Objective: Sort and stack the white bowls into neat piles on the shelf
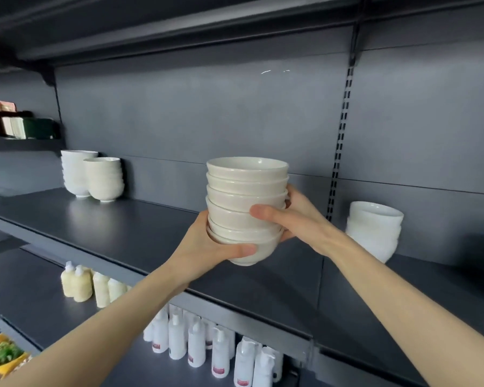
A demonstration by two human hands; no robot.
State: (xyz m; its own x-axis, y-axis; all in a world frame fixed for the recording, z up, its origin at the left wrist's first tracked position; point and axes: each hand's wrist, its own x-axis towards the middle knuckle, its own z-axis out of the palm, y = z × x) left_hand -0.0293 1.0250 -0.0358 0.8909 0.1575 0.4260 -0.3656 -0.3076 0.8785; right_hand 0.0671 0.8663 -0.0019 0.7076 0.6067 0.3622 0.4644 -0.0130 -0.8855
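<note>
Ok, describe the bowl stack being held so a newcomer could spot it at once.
Find the long dark shelf across the middle of the view. At its centre, the left hand and right hand grip a stack of cream bowls. The two piles at the shelf's left end and the pile to the right are whiter and untouched.

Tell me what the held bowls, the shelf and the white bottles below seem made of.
Bowls: likely glazed ceramic, off-white with a soft sheen and thick rounded rims; melamine can't be ruled out.
Shelf: apparently painted metal, dark grey, satin, faintly reflective.
Bottles: probably plastic, opaque white, with pump tops.
</note>
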